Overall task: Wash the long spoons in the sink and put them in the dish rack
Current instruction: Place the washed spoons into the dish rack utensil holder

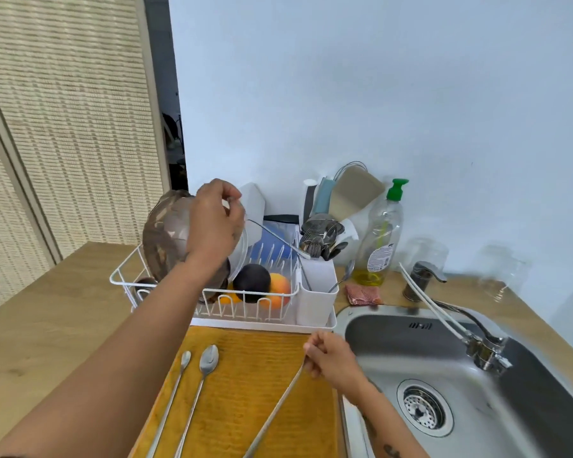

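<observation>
My left hand point(216, 223) is raised over the white wire dish rack point(123, 276), pinching the handle end of a long spoon point(275, 238) whose other end reaches into the rack's white cutlery holder point(315, 292). My right hand point(328, 357) is closed on the bowl end of another long spoon point(275, 411), which slants across the mustard-yellow mat point(245, 375). Two more long spoons point(192, 391) lie side by side on the left of the mat. The steel sink point(460, 401) lies to the right.
The rack holds a brown bowl point(166, 236), a blue dish, a dark fruit point(256, 281) and an orange one. Behind it stand a cutlery cup point(321, 238), a dish soap bottle point(382, 236), a pink sponge point(363, 294) and glass jars. The tap point(483, 348) overhangs the sink.
</observation>
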